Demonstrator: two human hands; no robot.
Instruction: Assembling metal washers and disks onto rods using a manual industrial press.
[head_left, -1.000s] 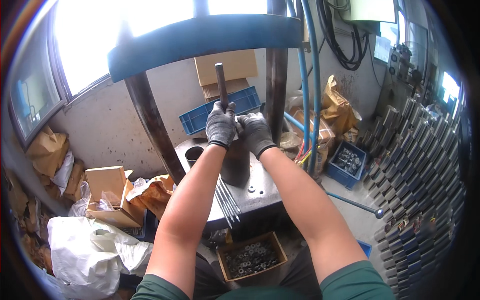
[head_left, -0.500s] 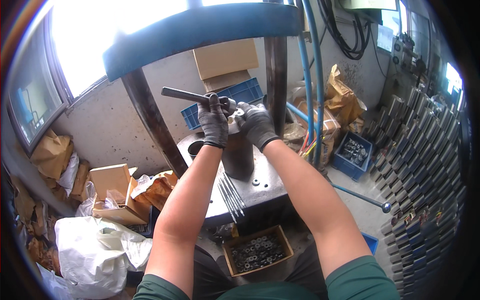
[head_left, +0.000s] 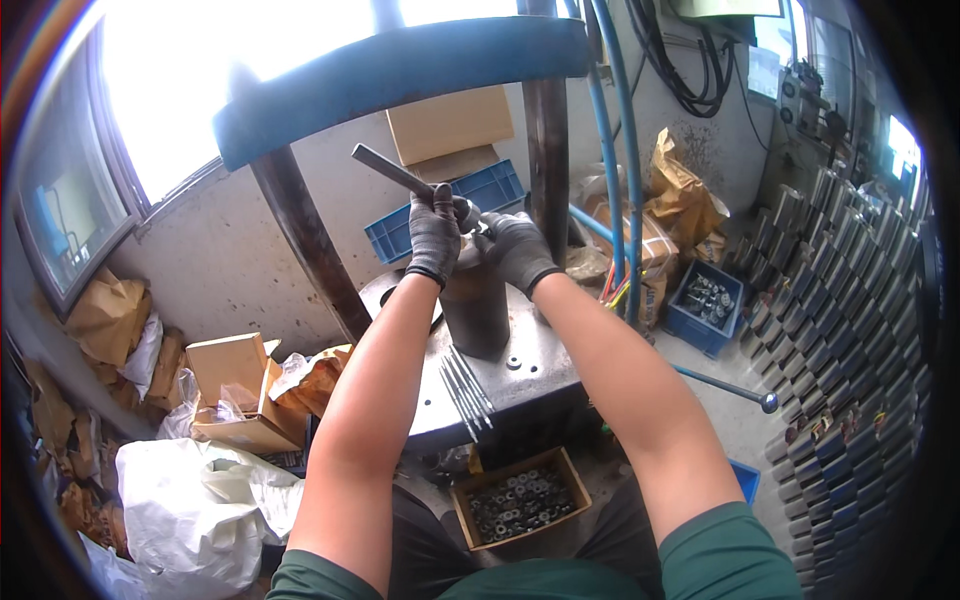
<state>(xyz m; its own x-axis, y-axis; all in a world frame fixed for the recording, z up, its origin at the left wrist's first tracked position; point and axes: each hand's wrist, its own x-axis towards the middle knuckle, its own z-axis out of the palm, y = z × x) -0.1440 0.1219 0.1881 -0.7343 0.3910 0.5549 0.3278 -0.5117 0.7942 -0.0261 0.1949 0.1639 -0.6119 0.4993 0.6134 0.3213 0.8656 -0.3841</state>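
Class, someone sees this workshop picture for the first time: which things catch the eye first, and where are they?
Two gloved hands meet at the centre: the left hand grips a slanted metal rod, the right hand beside it, above a dark cylinder on a steel table. A thick blue bar arches overhead.
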